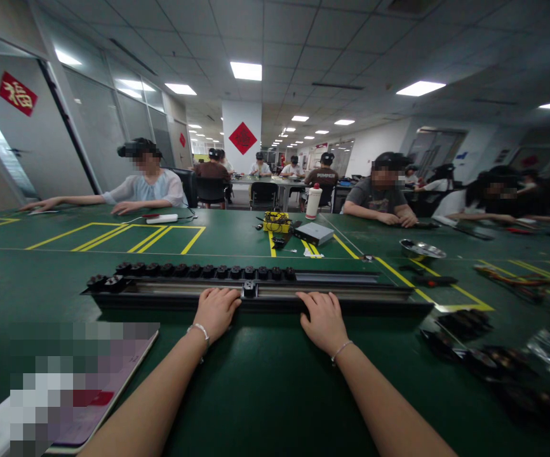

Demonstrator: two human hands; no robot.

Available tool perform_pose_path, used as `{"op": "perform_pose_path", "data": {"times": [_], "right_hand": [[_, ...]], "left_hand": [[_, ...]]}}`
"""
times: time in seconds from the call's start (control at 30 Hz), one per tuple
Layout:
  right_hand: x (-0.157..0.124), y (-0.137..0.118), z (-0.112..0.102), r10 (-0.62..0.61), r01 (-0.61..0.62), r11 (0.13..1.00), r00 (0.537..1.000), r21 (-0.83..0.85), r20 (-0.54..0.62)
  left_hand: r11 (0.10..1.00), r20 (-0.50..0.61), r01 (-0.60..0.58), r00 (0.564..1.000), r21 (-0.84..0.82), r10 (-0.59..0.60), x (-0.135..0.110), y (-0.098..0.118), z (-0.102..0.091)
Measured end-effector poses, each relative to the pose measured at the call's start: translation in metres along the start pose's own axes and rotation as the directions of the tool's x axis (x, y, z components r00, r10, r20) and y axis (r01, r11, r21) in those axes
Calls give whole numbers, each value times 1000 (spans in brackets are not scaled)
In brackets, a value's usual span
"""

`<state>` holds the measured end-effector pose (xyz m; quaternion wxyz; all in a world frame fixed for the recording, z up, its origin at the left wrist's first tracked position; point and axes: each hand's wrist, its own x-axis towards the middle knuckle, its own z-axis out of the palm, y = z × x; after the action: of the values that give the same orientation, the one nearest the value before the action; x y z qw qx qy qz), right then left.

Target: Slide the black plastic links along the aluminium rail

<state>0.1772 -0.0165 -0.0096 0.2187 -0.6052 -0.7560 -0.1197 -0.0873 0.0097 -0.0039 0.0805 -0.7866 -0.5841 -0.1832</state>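
A long black rail (351,293) lies across the green table in front of me. A row of several small black parts (208,271) sits along its far side, and one small black part (249,289) sits in the near groove. My left hand (215,311) rests on the rail's near edge just left of that part, fingers curled down on the rail. My right hand (323,319) rests on the near edge to the right, fingers laid over it. Both wrists wear thin bracelets.
A tablet or booklet (113,374) lies at the near left. Loose black parts (465,324) and bagged pieces lie at the right. A metal bowl (422,249), a grey box (314,233) and a yellow item (276,222) sit farther back. Other people sit around the tables.
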Motion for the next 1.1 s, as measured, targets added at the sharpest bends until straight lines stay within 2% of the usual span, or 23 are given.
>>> {"op": "perform_pose_path", "data": {"times": [0.4,1.1], "right_hand": [[0,-1,-2,0,1,999,1000,-42,19],[1,0,-1,7,-7,1000,1000,-3,27]], "left_hand": [[1000,17,15,1000,-11,-15,1,1,-1],[1000,63,17,998,-15,-16,2,2,-4]]}}
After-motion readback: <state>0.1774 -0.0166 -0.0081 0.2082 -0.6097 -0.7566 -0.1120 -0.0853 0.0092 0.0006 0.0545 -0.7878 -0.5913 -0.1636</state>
